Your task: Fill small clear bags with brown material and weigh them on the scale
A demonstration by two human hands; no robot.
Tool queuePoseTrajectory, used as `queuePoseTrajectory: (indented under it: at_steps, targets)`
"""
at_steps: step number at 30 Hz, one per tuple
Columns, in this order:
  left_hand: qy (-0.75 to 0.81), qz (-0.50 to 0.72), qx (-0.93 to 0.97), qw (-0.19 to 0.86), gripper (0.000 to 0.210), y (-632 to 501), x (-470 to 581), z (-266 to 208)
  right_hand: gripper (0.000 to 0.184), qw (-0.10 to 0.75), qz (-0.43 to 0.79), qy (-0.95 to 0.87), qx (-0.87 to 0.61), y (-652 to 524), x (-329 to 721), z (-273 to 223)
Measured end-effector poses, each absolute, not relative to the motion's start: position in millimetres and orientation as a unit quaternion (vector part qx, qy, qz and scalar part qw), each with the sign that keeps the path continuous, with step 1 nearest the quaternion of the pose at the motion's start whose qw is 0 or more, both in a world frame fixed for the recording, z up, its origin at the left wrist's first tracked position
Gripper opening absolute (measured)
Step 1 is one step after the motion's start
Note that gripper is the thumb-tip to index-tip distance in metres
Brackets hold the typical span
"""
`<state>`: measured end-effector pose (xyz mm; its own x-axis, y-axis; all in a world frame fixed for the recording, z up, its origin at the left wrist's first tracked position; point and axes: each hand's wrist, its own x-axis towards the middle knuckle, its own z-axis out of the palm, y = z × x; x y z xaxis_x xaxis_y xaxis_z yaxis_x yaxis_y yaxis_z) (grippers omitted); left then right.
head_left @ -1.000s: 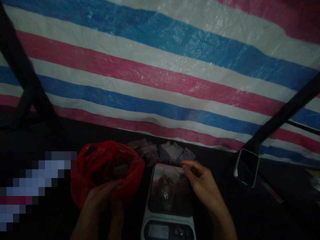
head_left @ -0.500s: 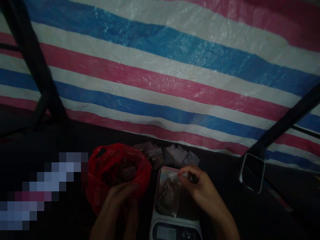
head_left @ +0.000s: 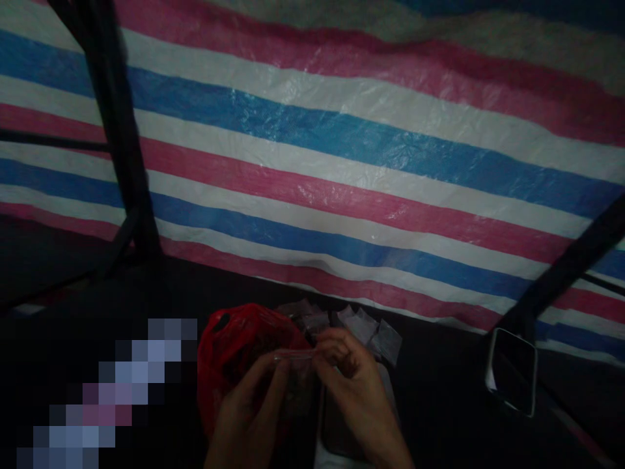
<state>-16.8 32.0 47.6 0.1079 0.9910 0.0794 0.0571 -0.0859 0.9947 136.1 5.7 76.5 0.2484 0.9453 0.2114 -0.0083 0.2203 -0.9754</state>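
We've got a little clear zip bag [head_left: 299, 391] strung between our two hands, hanging down from its top strip right between the fingertips. Our left hand [head_left: 251, 400] has the left end of that strip nipped between thumb and index finger, and our right hand [head_left: 354, 387] is pinching the other end, remaining fingers curled in loosely. There's something inside below the fingers, but it's too dim for us to say what.

Just left of and behind our left fingers sits a red plastic bag [head_left: 215, 355], mouth open, contents mostly dark. Under our right hand there's a scale [head_left: 336, 426] with a dark plate and a pale body, partly covered by our wrist.

A bit beyond the right fingertips we've got some small clear packets [head_left: 359, 322] lying loosely together, with a few more further left past the red bag's rim. Well off to the right of our fingers, a phone-like device [head_left: 512, 371] with a dark screen is propped at a tilt.

All that's on a black tabletop [head_left: 444, 404]. Past everything, a striped tarp [head_left: 342, 189] in blue, white and pinkish red goes up behind, with a dark post [head_left: 122, 137] way out left of our fingers and another slanting at right.
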Motion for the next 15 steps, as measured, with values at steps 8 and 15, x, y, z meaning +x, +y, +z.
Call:
queuePoseTrajectory:
  at_steps: [8, 15]
  targets:
    - [0.409, 0.483, 0.564, 0.530, 0.038, 62, 6, 75, 0.039, 0.715, 0.330, -0.379, -0.486, 24, 128, 67]
    - [0.464, 0.479, 0.548, 0.505, 0.041, 59, -9, 52, 0.061, 0.702, 0.425, -0.336, -0.462, 26, 121, 56]
